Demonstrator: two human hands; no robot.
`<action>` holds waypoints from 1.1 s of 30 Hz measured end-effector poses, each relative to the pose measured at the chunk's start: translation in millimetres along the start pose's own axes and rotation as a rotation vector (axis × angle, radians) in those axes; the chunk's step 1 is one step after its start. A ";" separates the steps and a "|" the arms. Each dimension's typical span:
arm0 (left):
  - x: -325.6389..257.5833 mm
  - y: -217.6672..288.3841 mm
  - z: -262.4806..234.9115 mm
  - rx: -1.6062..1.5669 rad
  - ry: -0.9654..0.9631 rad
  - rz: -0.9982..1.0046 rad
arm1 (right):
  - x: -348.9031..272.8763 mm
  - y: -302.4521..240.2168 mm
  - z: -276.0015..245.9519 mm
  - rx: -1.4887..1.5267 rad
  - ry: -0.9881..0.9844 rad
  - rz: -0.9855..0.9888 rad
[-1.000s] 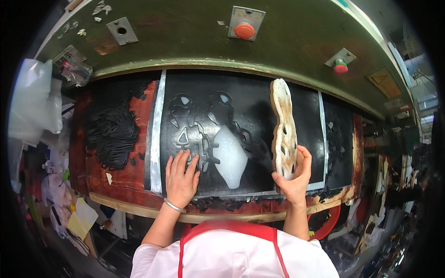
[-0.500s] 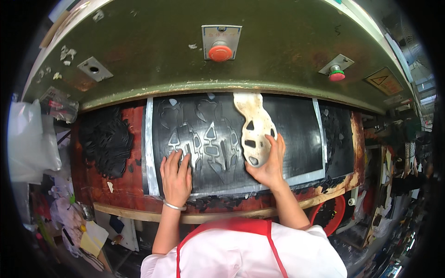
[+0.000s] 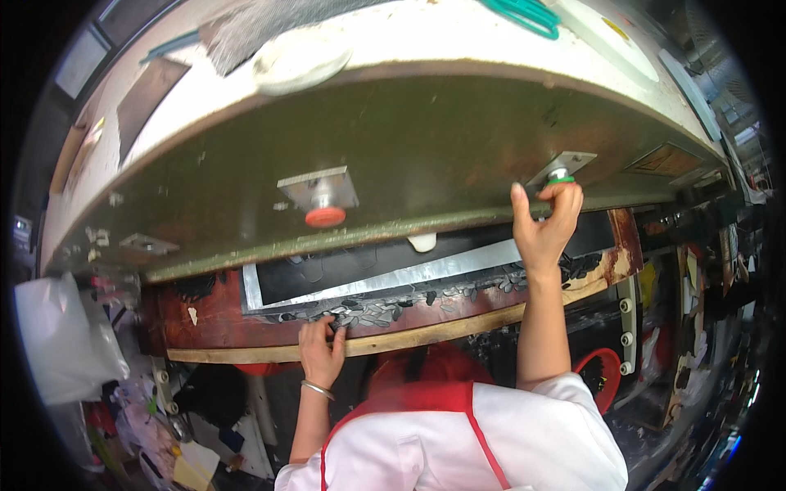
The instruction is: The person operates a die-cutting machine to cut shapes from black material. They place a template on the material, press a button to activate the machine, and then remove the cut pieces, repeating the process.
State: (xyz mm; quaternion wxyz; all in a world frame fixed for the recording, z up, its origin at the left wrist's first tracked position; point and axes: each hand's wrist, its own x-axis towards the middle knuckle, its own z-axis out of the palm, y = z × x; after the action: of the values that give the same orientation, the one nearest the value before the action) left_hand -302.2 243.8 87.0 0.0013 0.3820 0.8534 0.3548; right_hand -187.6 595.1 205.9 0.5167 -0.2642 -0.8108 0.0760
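head view: the right grip (image 3: 547,231), thumb spread wide, has bent fingers over the green-collared button (image 3: 562,174); the left grip (image 3: 322,353), loosely curled, is at black scraps (image 3: 377,314), any hold i can't tell; a cream piece (image 3: 422,242) peeks out between them, farther back.

From out here I'm seeing painted metal, the green panel (image 3: 458,155), scuffed and faintly glossy! Toward its right, the green-collared button (image 3: 560,174): smooth plastic, bright metal. Below the panel, a shiny, metallic-looking silvery strip (image 3: 458,263); farther below, a worn wooden rail (image 3: 368,344). Under the panel's left end, a glossy, wrinkled plastic bag (image 3: 65,335).
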 end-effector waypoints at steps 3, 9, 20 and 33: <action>20.4 -10.9 15.7 0.064 0.056 -0.141 | -4.1 -0.6 6.1 0.041 0.045 0.013; 12.9 -23.9 18.6 0.091 0.111 -0.124 | -44.8 3.9 -10.6 0.128 -0.145 0.183; -13.5 -37.7 11.0 0.110 0.062 0.161 | -204.7 -22.4 -34.1 0.301 -0.650 0.203; -76.9 30.8 -43.3 -0.052 -0.015 -0.122 | -151.7 -66.1 -27.3 0.185 -0.792 0.222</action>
State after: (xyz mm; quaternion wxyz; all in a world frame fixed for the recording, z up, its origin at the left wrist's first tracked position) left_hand -239.6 181.5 117.4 0.0395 0.3316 0.8656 0.3732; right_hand -137.2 457.9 123.5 0.1752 -0.2528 -0.9033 0.2991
